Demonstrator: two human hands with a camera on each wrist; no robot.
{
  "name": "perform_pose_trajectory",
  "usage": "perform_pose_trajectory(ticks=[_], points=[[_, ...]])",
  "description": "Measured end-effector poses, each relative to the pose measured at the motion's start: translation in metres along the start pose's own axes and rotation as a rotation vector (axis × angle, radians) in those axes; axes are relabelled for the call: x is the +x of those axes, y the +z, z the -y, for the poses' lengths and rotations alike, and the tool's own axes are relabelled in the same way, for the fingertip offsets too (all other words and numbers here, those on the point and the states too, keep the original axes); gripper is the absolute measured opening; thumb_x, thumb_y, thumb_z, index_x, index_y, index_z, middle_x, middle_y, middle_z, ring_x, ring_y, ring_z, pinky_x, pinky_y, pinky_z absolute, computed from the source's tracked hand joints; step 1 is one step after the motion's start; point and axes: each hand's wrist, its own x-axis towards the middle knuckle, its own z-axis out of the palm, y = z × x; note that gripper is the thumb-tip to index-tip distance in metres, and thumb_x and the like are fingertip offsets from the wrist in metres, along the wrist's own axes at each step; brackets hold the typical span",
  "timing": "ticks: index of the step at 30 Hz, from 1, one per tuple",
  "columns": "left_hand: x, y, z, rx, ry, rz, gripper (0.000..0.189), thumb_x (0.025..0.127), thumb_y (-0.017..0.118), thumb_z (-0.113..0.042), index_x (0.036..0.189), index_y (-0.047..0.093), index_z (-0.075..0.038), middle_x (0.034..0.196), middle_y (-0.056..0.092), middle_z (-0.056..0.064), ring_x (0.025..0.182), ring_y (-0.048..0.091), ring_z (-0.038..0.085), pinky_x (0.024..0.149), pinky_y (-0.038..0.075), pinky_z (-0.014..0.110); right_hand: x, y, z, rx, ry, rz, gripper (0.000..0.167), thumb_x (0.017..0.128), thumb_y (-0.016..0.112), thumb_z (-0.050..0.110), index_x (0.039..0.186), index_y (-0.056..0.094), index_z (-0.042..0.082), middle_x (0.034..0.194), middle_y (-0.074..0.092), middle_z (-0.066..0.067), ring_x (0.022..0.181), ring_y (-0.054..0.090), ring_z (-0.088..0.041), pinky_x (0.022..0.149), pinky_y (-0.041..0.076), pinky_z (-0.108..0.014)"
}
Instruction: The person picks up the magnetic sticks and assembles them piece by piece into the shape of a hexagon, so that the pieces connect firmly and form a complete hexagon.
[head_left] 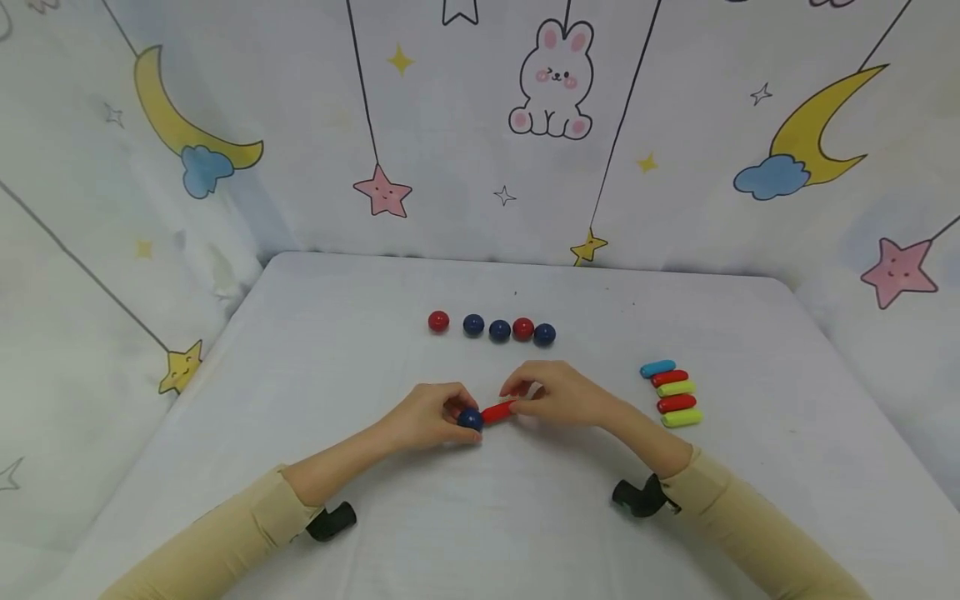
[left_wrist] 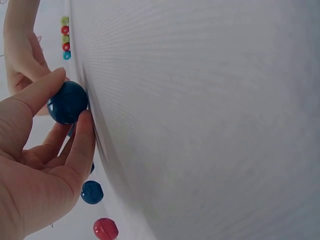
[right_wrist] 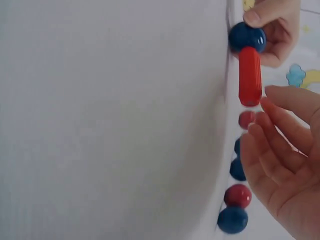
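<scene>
My left hand [head_left: 433,417] pinches a glossy dark blue ball [left_wrist: 68,103] between thumb and fingers, low over the white table. A ribbed red stick [right_wrist: 250,76] has one end against that ball and points toward my right hand [head_left: 564,395]. The right hand's fingers are loosely bent around the stick's free end without closing on it. In the right wrist view, the right fingertips [right_wrist: 253,129] sit just beside that end. The left wrist view hides the stick behind the ball and left hand.
Farther back lies a row of balls, among them a red ball [head_left: 438,322] and a blue ball [head_left: 473,325]. To the right, several short sticks lie stacked side by side, including a blue stick [head_left: 657,368] and a yellow-green stick [head_left: 682,418]. A patterned cloth hangs behind the table [head_left: 337,317].
</scene>
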Motion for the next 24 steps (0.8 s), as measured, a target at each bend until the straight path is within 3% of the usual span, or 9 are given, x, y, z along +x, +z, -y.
perform_pose_trajectory(ticks=[6, 9, 14, 24], points=[[-0.001, -0.001, -0.001, -0.005, -0.022, 0.001, 0.033, 0.078, 0.083, -0.023, 0.104, 0.067, -0.012, 0.089, 0.062, -0.006, 0.081, 0.056, 0.011, 0.073, 0.050, 0.023, 0.005, -0.019, -0.020, -0.011, 0.148, -0.322, 0.023, 0.091, 0.069, 0.013, 0.114, 0.067, 0.010, 0.110, 0.064, -0.006, 0.097, 0.059, -0.021, 0.084, 0.054, -0.037], [-0.002, -0.001, 0.000, -0.013, -0.026, 0.003, 0.033, 0.078, 0.083, -0.023, 0.104, 0.066, -0.012, 0.090, 0.062, -0.005, 0.081, 0.057, 0.012, 0.073, 0.050, 0.023, 0.010, -0.029, -0.035, -0.021, 0.231, -0.402, 0.034, 0.090, 0.070, 0.011, 0.123, 0.062, 0.005, 0.123, 0.057, -0.014, 0.104, 0.058, -0.028, 0.087, 0.052, -0.042], [-0.002, 0.001, 0.001, -0.024, -0.026, 0.009, 0.033, 0.078, 0.083, -0.023, 0.105, 0.066, -0.012, 0.089, 0.061, -0.005, 0.082, 0.056, 0.013, 0.073, 0.050, 0.024, 0.019, -0.038, -0.052, -0.038, 0.302, -0.320, 0.046, 0.089, 0.071, 0.011, 0.131, 0.055, 0.002, 0.131, 0.052, -0.019, 0.112, 0.056, -0.034, 0.090, 0.050, -0.046], [-0.002, 0.000, -0.002, -0.035, -0.043, 0.011, 0.034, 0.077, 0.084, -0.024, 0.104, 0.066, -0.012, 0.088, 0.061, -0.005, 0.080, 0.057, 0.013, 0.073, 0.050, 0.024, 0.019, -0.039, -0.056, -0.040, 0.295, -0.230, 0.044, 0.087, 0.073, 0.012, 0.127, 0.058, 0.000, 0.121, 0.061, -0.018, 0.108, 0.058, -0.033, 0.084, 0.053, -0.040]])
